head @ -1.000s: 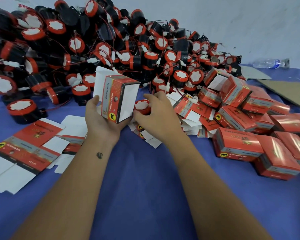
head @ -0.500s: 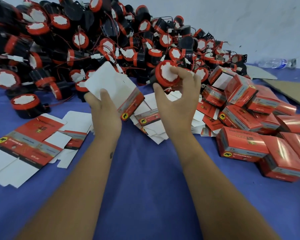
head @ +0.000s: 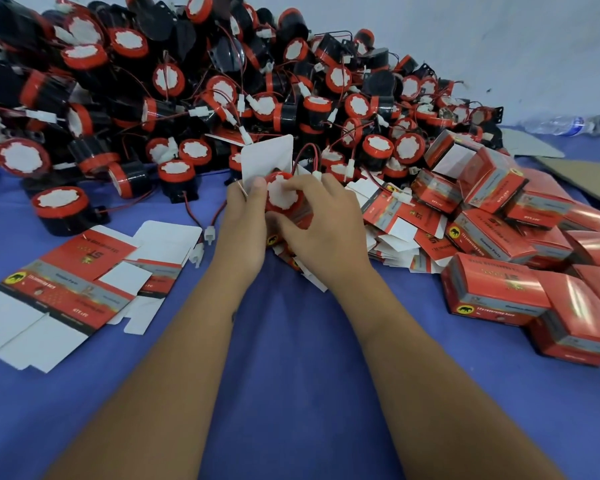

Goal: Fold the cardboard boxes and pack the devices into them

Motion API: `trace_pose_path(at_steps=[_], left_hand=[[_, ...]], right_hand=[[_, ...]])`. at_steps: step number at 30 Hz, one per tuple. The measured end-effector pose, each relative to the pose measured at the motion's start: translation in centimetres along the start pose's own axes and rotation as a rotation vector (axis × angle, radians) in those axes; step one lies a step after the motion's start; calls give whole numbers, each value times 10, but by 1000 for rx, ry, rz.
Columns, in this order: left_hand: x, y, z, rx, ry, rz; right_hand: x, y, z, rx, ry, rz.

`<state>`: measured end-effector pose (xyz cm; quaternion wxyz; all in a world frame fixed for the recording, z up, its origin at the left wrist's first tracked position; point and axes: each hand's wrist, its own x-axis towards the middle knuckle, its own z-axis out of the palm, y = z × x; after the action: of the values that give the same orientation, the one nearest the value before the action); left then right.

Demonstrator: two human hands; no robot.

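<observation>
Head view: on the blue table [head: 291, 358], the left hand [head: 241, 230] grips an open box [head: 267, 161], its fingers curled round it; at its 3 o'clock, right hand [head: 326, 230] fingers [head: 303, 183] pinch a red device [head: 283, 197] at the box mouth.

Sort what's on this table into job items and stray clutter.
Job items:
- left hand gripping the open box
- right hand pushing a red-capped device into it
- heap of devices
- flat box blanks
- packed boxes

Clutter:
- plastic water bottle by the wall
- brown cardboard sheet, far right
</observation>
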<state>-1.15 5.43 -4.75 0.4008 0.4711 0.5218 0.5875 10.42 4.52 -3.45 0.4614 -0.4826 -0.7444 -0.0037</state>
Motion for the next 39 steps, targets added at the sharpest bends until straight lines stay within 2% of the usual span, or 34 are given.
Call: trace_pose_path(at_steps=[5,13,17,24,31,35,37,39], left_hand=[[-4,2,1,-48,-32,47],[-7,2,2,-80,-76,49],[-6,4,3,-79,-95,20],[-7,6,-1,-68,-97,23],[-9,6,-2,-80,-71,8],[-8,5,-1,-102,-59,10],[-8,5,0,-114,-36,17],[-9,5,0,-94,-2,31]], right_hand=[[0,-6,-1,-124,53,-91],[0,-11,-5,-195,101,-84],[1,-11,-5,-209,59,-63],[2,-9,-9,-171,11,-139],[4,-7,-4,-356,-114,-151],[4,-11,-4,-412,-122,-147],[6,-15,-8,-324,-107,-131],[8,-16,-13,-68,-48,-55]])
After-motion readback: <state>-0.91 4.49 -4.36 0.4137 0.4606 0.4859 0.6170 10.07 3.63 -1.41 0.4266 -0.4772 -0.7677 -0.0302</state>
